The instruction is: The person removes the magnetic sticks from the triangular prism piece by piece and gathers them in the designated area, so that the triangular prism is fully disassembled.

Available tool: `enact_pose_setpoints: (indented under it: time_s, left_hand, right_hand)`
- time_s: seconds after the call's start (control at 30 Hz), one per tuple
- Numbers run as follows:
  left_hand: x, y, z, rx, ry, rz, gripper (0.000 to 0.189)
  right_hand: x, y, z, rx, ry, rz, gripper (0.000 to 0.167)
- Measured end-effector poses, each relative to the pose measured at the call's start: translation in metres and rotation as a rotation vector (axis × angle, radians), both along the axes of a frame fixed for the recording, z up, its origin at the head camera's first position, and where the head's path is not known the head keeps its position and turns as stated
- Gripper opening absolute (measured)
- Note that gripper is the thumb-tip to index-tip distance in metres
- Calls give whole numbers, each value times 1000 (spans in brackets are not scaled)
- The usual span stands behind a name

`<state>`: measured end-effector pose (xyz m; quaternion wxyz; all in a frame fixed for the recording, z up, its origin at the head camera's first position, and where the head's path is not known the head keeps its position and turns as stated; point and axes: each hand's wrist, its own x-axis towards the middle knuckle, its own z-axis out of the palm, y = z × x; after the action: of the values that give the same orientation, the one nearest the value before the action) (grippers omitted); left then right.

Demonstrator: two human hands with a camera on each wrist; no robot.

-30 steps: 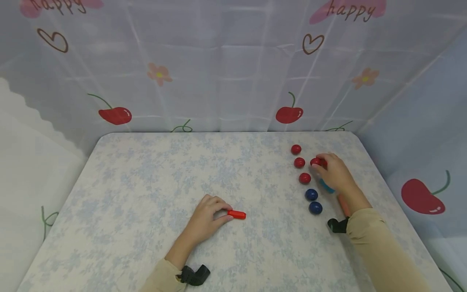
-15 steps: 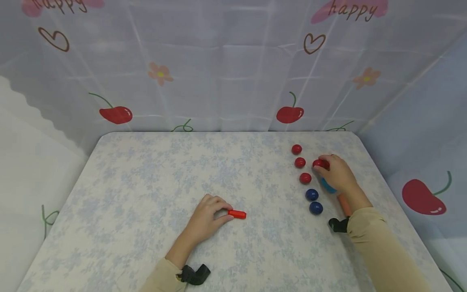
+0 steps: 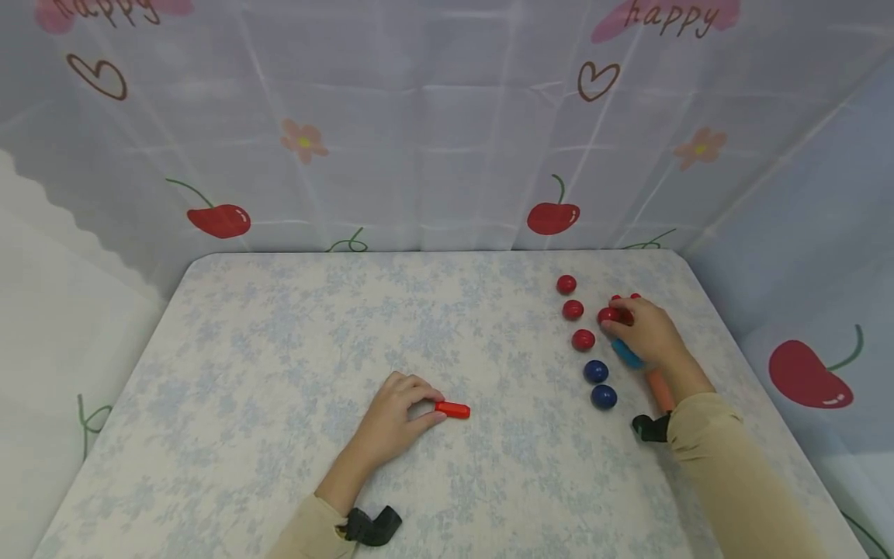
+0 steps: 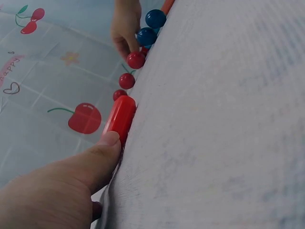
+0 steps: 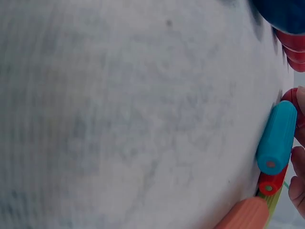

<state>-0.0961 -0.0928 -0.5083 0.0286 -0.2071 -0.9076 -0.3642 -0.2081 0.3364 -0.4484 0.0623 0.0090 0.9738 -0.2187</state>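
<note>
My left hand (image 3: 394, 415) pinches one end of a short red plastic rod (image 3: 455, 410), low over the table; the rod's far end points right, and in the left wrist view the thumb lies along its near end. At the right, my right hand (image 3: 646, 334) holds a red ball (image 3: 607, 316) between thumb and fingertips. More red shows between and beyond those fingers, partly hidden by them. Close under that hand lies a blue rod (image 5: 277, 138), with a red rod (image 5: 269, 183) and a yellow-green rod (image 5: 272, 202) by it in the right wrist view.
Left of my right hand, red balls (image 3: 573, 310) and dark blue balls (image 3: 596, 371) stand in a line. An orange rod (image 3: 660, 390) lies partly under my right wrist. A patterned cloth covers the table (image 3: 279, 334); a printed curtain (image 3: 461, 155) hangs behind its far edge.
My right hand has shifted slightly right, and small red parts now show beyond its fingers. The left hand and its red rod stay put.
</note>
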Motion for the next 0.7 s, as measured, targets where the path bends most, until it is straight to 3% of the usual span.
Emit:
enact_pose_setpoints:
  time_s: [0.53, 0.7]
  left_hand:
    - [0, 2, 1, -3, 3, -12, 19]
    - [6, 16, 7, 50, 6, -41, 18]
  right_hand:
    - [-4, 16, -3, -95, -2, -5, 53]
    - [-5, 18, -4, -85, 3, 12, 51]
